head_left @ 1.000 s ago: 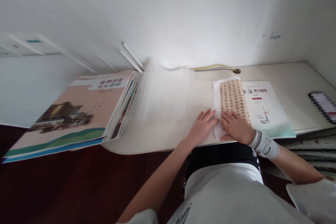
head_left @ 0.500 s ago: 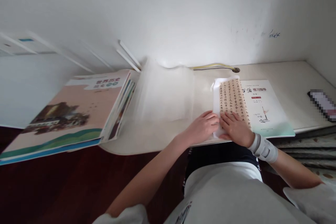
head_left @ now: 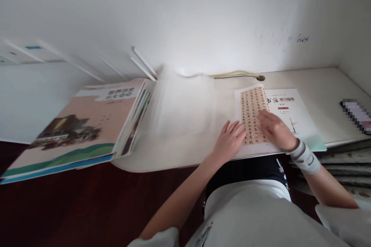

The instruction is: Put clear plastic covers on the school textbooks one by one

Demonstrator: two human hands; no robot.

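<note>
A calligraphy workbook (head_left: 292, 104) lies on the right half of the desk, its white cover edged green at the bottom. Over its left part and past its left edge lies a tan flap (head_left: 252, 102) printed with columns of Chinese characters, with clear film along its left edge. My left hand (head_left: 228, 139) rests at the flap's lower left edge, fingers apart. Slightly blurred, my right hand (head_left: 275, 129) is over the flap's right side, fingers stretched out and holding nothing; whether it touches the paper I cannot tell. A grey band circles my right wrist.
Sheets of clear plastic film (head_left: 182, 104) lie left of the workbook. A stack of books topped by a world history atlas (head_left: 87, 112) overhangs the desk's left end. A phone (head_left: 358, 114) lies far right. Yellow and black cables (head_left: 234, 72) run along the wall to a desk hole.
My right hand has slid up and right from the flap's lower left. My left hand has shifted slightly left and its fingers have spread. More of the printed flap shows.
</note>
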